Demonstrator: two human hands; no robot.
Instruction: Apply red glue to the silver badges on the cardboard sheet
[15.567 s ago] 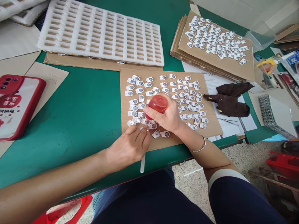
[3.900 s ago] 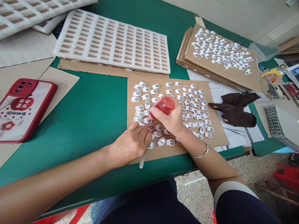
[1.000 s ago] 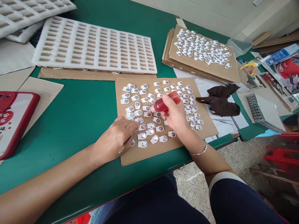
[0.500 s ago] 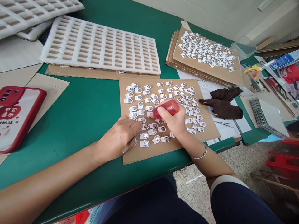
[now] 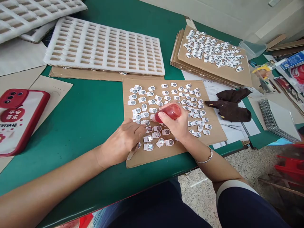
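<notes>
My right hand (image 5: pixel 178 123) is wrapped round a small red squeeze bottle (image 5: pixel 172 111), tilted with its nozzle low and toward the left. The tip is close over the small white tabs with round silvery discs (image 5: pixel 148 138), which lie spread on a cardboard sheet (image 5: pixel 135 161). Just left of the nozzle, my left hand (image 5: pixel 122 139) is closed in a pinch above the tabs. A thin pale tool (image 5: pixel 133 152) sticks out beneath its palm; its kind cannot be made out, and its working end is hidden by the fingers.
A white foam grid (image 5: pixel 104 46) lies behind on cardboard. Stacked cardboard sheets with more tabs (image 5: pixel 213 50) stand back right. A dark brown cloth item (image 5: pixel 234 109) rests on papers at right, near a desk calendar (image 5: pixel 276 118). A phone in a red case (image 5: pixel 22 122) is at left.
The view has shifted slightly, moving most things a little right in the picture. Both hands keep their grips and nearly the same places over the tabs.
</notes>
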